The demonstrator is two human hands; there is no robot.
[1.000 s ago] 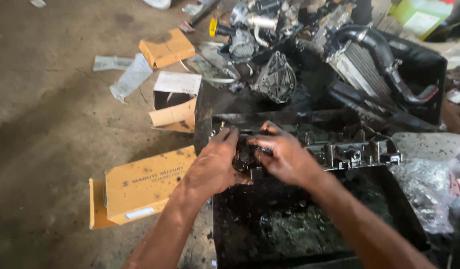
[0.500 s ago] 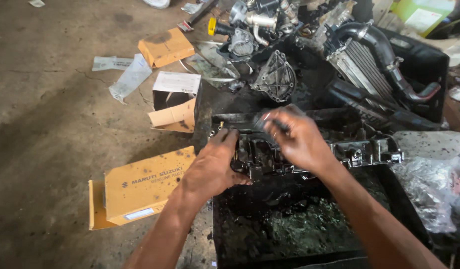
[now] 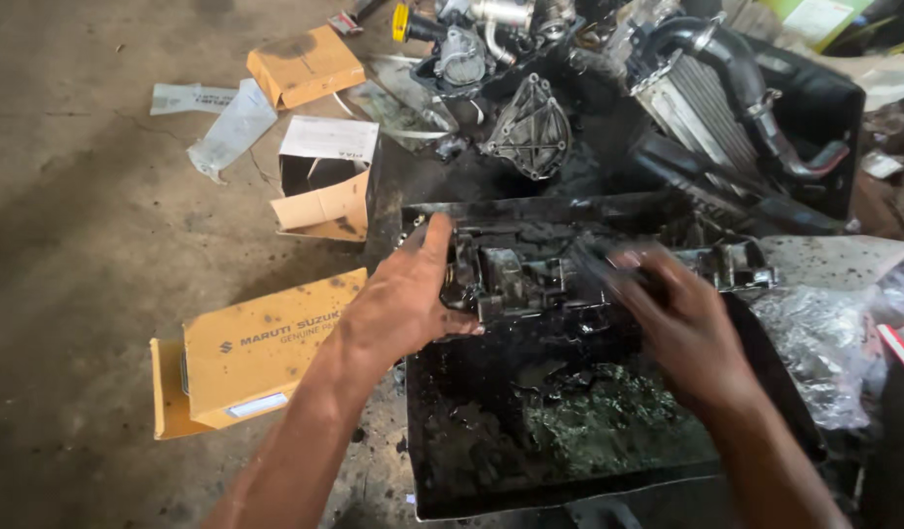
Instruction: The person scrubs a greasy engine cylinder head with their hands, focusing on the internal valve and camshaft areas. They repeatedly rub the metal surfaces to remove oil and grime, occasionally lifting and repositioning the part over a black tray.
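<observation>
Bare concrete floor (image 3: 89,294), oil-stained, is carrying a black drip tray (image 3: 569,470) at centre. An oily engine casting (image 3: 530,279) is lying across the tray's 12 o'clock edge. The left hand (image 3: 403,304) is gripping the casting's 9 o'clock end, fingers curled on it. The right hand (image 3: 682,323) is blurring at 3 o'clock; its grip cannot be determined. A yellow carton (image 3: 256,353) is sitting at 9 o'clock.

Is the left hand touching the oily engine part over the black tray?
Touching. Head view: the left hand grips the left end of the engine part, thumb and fingers wrapped on it.
</observation>
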